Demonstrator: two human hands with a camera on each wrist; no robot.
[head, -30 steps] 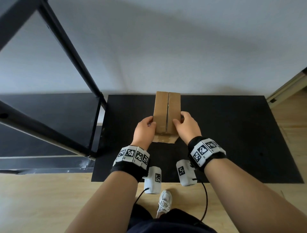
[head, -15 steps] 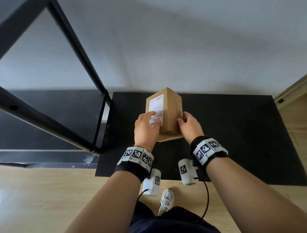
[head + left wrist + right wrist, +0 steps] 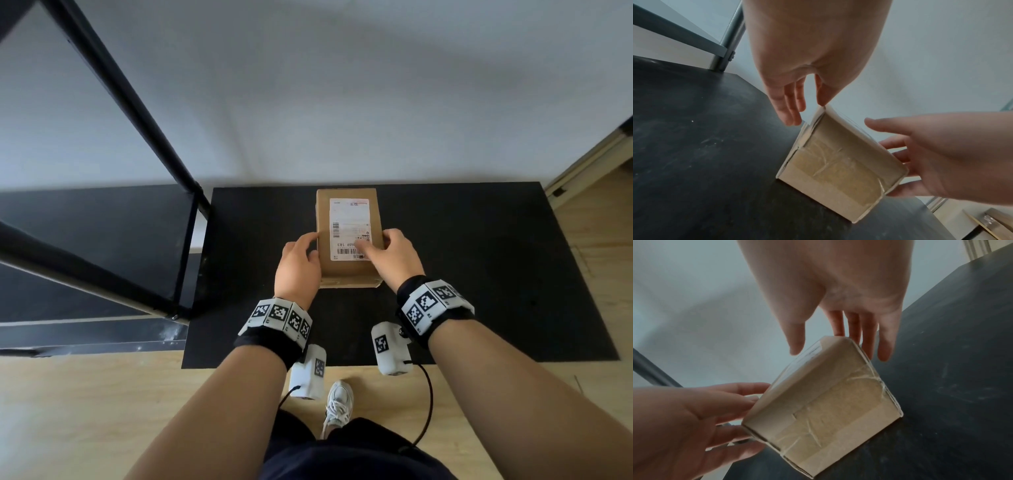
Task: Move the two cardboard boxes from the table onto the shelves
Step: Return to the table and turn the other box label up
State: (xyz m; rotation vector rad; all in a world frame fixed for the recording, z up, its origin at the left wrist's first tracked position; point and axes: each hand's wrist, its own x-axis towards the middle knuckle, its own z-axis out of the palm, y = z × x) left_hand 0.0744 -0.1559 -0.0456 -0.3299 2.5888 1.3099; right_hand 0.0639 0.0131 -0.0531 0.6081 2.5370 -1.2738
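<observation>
On the black surface [image 3: 479, 274], label up, sits the cardboard box [image 3: 349, 236]. I have my left hand [image 3: 298, 267] and right hand [image 3: 397, 258] flanking it, each grip released, fingers straight. It looks stiff, light, tape-slick; I'd clamp the long sides.

Surroundings being seen around the workspace

A white wall [image 3: 342, 102] is being seen behind; wooden floor [image 3: 85, 411] and a white sneaker [image 3: 338, 404] are being shown below.
</observation>
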